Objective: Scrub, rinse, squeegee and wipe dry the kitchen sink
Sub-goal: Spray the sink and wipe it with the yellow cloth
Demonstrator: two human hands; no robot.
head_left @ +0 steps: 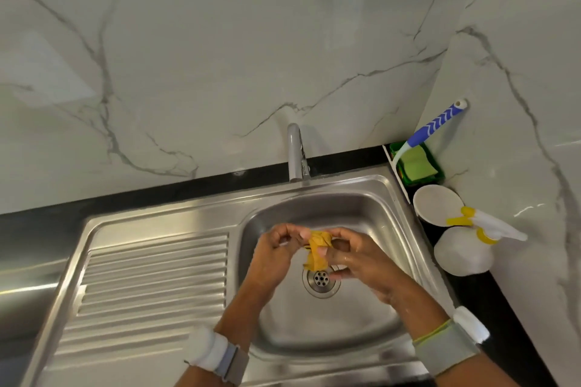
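Note:
Over the basin of the stainless steel sink [361,207] both my hands hold a crumpled yellow cloth [318,250]. My left hand [276,253] pinches its left end with curled fingers. My right hand [358,256] grips its right side, thumb on the cloth. The bundle hangs just above the round drain [321,280]. The chrome tap [296,152] stands behind the basin, and no water is seen running from it.
A ribbed draining board [151,280] lies left of the basin. At the right corner stand a green caddy [418,166] with a green sponge and a blue-handled brush [437,122], a white bowl [437,203] and a white spray bottle [463,248] with yellow trigger. Marble walls rise behind and right.

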